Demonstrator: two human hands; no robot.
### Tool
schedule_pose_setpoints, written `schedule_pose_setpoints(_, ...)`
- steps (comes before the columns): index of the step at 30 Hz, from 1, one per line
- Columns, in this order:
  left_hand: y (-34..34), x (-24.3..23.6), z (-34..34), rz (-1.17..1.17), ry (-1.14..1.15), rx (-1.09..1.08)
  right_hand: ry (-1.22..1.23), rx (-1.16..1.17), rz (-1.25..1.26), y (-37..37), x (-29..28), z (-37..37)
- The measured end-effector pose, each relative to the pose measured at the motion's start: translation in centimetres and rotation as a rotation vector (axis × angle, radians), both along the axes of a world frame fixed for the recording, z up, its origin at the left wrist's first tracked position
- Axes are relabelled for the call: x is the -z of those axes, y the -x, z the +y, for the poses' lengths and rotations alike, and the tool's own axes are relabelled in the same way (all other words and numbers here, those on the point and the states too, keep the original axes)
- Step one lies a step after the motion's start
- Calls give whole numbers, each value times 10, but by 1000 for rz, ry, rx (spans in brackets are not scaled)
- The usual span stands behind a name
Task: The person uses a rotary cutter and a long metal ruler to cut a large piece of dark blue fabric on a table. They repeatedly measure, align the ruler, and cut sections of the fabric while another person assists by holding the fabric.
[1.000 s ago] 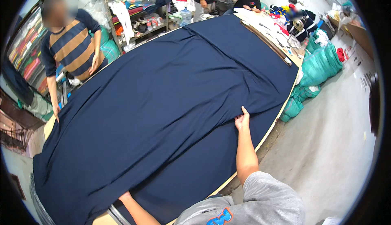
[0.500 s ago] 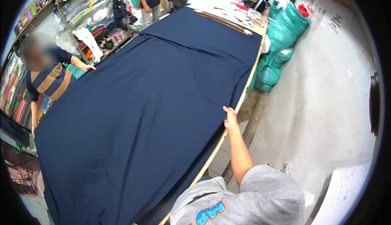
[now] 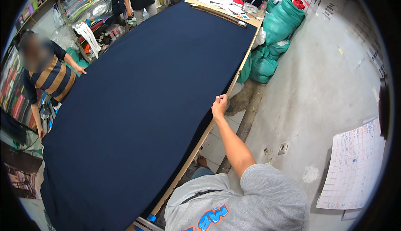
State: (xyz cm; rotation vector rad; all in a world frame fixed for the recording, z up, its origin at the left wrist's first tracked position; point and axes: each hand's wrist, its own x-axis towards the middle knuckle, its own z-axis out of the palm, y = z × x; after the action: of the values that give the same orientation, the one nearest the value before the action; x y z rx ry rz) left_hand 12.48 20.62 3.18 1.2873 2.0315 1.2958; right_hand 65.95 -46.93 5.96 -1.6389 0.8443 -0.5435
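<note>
A wide sheet of dark navy fabric (image 3: 138, 101) covers most of the long table, lying nearly smooth. My right hand (image 3: 219, 106) is closed at the fabric's right edge, fingers curled round it just above the wooden table rim (image 3: 184, 174). Beneath my hand the edge hangs a little, with a dark shadow under it. My left hand is out of the picture. Across the table a person in a striped shirt (image 3: 50, 74) has one hand (image 3: 81, 69) on the fabric's left edge and the other hand (image 3: 41, 134) lower down along it.
A long brown roll or bar (image 3: 218, 14) lies across the table's far end, near papers and scissors. Green sacks (image 3: 284, 22) stand beside the far right corner. Shelves of folded cloth (image 3: 85, 1) line the left. A wall with a paper chart (image 3: 355, 164) is at right.
The fold across the fabric's far part and the long wrinkles have flattened out. My right hand has shifted slightly left and up in the view, still at the edge. The view itself has moved somewhat.
</note>
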Motion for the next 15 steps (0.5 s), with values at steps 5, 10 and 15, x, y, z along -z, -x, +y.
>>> schedule_pose_setpoints(5,-1,23,-21,-3,146,16,313,115,52,11,38,-34)
schedule_pose_setpoints(10,14,63,-39,-97,402,109,-243,-143,193,15,64,-47)
schedule_pose_setpoints(15,33,74,-38,-99,502,147,-85,-335,390,52,49,-5)
